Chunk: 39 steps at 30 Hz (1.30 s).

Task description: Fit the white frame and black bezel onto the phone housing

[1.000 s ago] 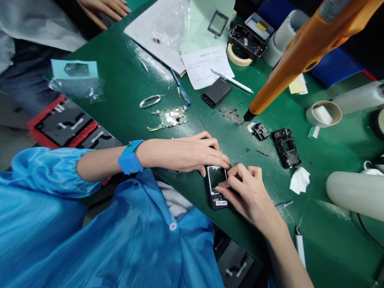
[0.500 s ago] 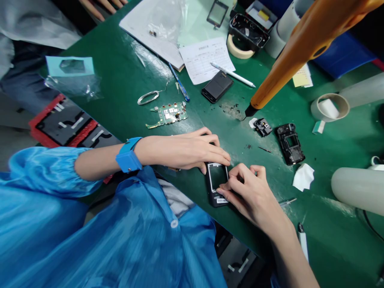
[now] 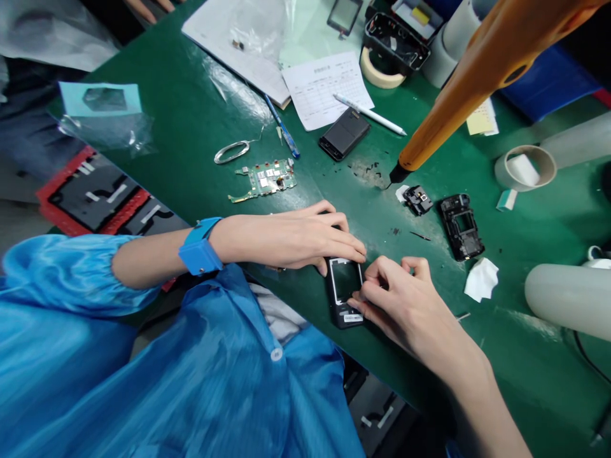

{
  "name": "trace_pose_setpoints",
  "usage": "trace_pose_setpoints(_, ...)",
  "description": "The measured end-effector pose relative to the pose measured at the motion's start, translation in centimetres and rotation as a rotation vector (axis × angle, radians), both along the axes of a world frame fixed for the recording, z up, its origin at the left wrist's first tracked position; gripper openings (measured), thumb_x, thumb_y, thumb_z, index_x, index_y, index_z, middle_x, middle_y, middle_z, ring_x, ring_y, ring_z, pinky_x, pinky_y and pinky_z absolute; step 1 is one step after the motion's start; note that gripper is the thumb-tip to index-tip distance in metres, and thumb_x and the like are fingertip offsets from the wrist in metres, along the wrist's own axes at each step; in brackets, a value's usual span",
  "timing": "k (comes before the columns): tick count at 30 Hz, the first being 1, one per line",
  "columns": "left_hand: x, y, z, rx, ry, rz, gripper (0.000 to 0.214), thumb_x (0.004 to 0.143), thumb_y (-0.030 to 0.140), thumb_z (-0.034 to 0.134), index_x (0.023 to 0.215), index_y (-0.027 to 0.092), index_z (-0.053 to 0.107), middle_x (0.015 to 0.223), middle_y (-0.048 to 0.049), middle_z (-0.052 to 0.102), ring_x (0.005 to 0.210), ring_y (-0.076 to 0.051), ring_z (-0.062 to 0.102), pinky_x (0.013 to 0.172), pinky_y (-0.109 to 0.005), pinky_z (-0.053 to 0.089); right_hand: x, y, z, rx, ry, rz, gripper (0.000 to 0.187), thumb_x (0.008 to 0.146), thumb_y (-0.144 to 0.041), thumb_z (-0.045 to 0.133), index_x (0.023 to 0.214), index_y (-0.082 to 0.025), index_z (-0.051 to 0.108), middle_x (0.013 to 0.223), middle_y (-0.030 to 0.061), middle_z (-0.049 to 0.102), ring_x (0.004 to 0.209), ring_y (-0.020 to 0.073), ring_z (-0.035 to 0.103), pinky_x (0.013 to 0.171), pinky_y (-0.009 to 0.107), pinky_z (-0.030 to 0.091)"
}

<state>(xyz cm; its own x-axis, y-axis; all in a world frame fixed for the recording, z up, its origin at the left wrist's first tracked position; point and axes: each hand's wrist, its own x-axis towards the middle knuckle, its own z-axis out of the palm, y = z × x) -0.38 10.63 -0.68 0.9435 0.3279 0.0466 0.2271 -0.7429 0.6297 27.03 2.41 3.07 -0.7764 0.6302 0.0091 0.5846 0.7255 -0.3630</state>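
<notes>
A black handheld-device housing (image 3: 349, 313) lies on the green bench near its front edge, with a white-bordered rectangular window and a small white label at its lower end. My left hand (image 3: 300, 240) grips the housing's far end, thumb at its left side and fingers across the top. On the right side of the window, my right hand (image 3: 401, 299) is closed in a pinch, fingertips against the border. Whatever sits between those fingertips is hidden. Beyond my left hand lies a green circuit board (image 3: 271, 178).
An orange screwdriver-like tool (image 3: 443, 108) hangs from the upper right, tip near a small black module (image 3: 418, 200). A black shell part (image 3: 461, 228), a white scrap (image 3: 481, 280) and a dark battery-like block (image 3: 344, 133) lie around. Another person's hand (image 3: 150, 7) shows at the top left.
My right wrist and forearm have shifted slightly right, and the fingertips have moved a little along the window's border. My left hand still holds the housing. The view has shifted slightly.
</notes>
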Motion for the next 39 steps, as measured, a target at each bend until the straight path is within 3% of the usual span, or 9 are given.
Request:
trace_pose_setpoints(7, -0.1, -0.1, 0.2, -0.020, -0.019, 0.017, 0.059, 0.102, 0.008, 0.049, 0.148, 0.036, 0.074, 0.158, -0.0012, 0.074, 0.126, -0.032, 0.064, 0.113, -0.048, 0.039, 0.0, -0.1, -0.2, -0.057, 0.001, -0.015, 0.034, 0.122, -0.031, 0.047, 0.091, -0.022, 0.058, 0.097, 0.0022, 0.061, 0.081, 0.0177, 0.054, 0.087, 0.040, 0.034)
trace_pose_setpoints(14, 0.0, -0.1, 0.1, -0.006, 0.019, -0.002, 0.057, 0.106, 0.009, 0.047, 0.151, 0.033, 0.072, 0.161, -0.0017, 0.071, 0.128, -0.033, 0.063, 0.113, -0.048, 0.038, -0.3, -0.4, -1.0, -0.017, 0.019, -0.027, 0.030, 0.122, -0.028, 0.049, 0.094, -0.023, 0.058, 0.097, 0.0022, 0.062, 0.083, 0.0182, 0.055, 0.088, 0.039, 0.036)
trace_pose_setpoints(21, -0.3, -0.8, 0.1, 0.007, -0.052, 0.050, 0.050, 0.107, 0.014, 0.059, 0.152, 0.032, 0.066, 0.152, -0.0062, 0.075, 0.128, -0.031, 0.065, 0.113, -0.044, 0.042, -1.0, -1.4, -1.7, 0.085, 0.084, -0.184, 0.022, 0.120, -0.028, 0.055, 0.100, -0.022, 0.062, 0.099, 0.0045, 0.066, 0.087, 0.0193, 0.060, 0.083, 0.037, 0.042)
trace_pose_setpoints(25, -0.7, -2.0, 0.1, 0.060, -0.042, 0.151, 0.056, 0.109, 0.032, 0.071, 0.161, 0.021, 0.054, 0.143, -0.0141, 0.075, 0.130, -0.032, 0.066, 0.114, -0.044, 0.043, -2.1, -3.0, -2.0, 0.146, 0.215, -0.434, 0.008, 0.116, -0.020, 0.059, 0.113, -0.023, 0.065, 0.104, 0.0064, 0.067, 0.091, 0.0207, 0.065, 0.079, 0.036, 0.050)
trace_pose_setpoints(29, -0.7, -4.0, -0.8, 0.227, -0.043, 0.309, 0.063, 0.110, 0.041, 0.073, 0.161, 0.013, 0.051, 0.145, -0.0192, 0.074, 0.127, -0.036, 0.066, 0.117, -0.048, 0.041, -3.2, -4.0, -2.8, 0.153, 0.316, -0.613, 0.013, 0.115, -0.016, 0.060, 0.118, -0.026, 0.067, 0.106, 0.0065, 0.068, 0.096, 0.0220, 0.071, 0.085, 0.038, 0.059)
trace_pose_setpoints(36, -0.5, -6.0, -1.5, 0.245, -0.131, 0.462, 0.073, 0.113, 0.055, 0.065, 0.164, 0.008, 0.044, 0.144, -0.0205, 0.074, 0.129, -0.037, 0.066, 0.114, -0.050, 0.045, -4.5, -3.3, -3.7, 0.217, 0.336, -0.659, 0.013, 0.113, -0.011, 0.063, 0.112, -0.025, 0.062, 0.101, 0.0050, 0.068, 0.093, 0.0213, 0.070, 0.079, 0.035, 0.058)
trace_pose_setpoints(39, -0.5, -6.2, -1.8, 0.212, -0.149, 0.501, 0.069, 0.115, 0.051, 0.063, 0.166, 0.010, 0.042, 0.143, -0.0204, 0.075, 0.128, -0.037, 0.068, 0.114, -0.053, 0.047, -4.9, -2.7, -4.0, 0.250, 0.320, -0.649, 0.012, 0.113, -0.013, 0.062, 0.111, -0.024, 0.061, 0.100, 0.0052, 0.067, 0.093, 0.0221, 0.069, 0.080, 0.035, 0.057)
